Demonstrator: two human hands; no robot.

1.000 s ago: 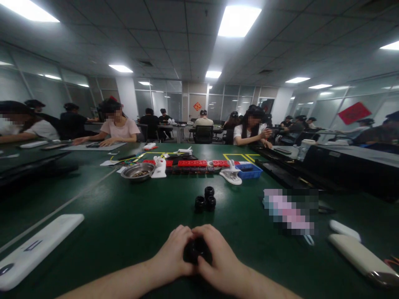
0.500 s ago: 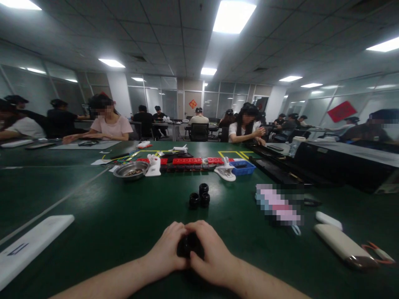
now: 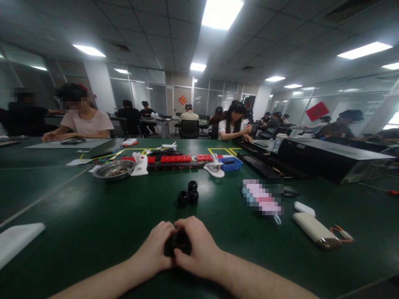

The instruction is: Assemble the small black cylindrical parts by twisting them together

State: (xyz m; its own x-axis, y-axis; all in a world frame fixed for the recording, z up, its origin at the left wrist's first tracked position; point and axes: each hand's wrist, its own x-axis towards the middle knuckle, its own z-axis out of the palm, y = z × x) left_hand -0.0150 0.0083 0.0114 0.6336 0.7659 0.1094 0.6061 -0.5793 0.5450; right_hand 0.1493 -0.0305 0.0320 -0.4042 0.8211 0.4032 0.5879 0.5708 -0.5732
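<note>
Lately the view has swung to the right, so the white slab (image 3: 18, 241) at my left edge has slid mostly out of sight and the cream power bank (image 3: 316, 231) at right has come further in; the hands themselves have kept their pose. I see my left hand (image 3: 156, 249) and right hand (image 3: 199, 249) pressed together low on the green bench (image 3: 93, 216), both with a closed grip around one small black part (image 3: 177, 245). It sits between the palms, close to the near edge of the bench, and only its dark, rounded top shows; it looks glossy, and I cannot make out its shape beyond that. Three black rings (image 3: 188, 193) of similar colour stand clustered further out, well apart from the hands. Beyond them lie a metal dish (image 3: 114, 169), a row of red blocks (image 3: 176, 158) and a blue tray (image 3: 230, 163). Other people sit at the far side.
</note>
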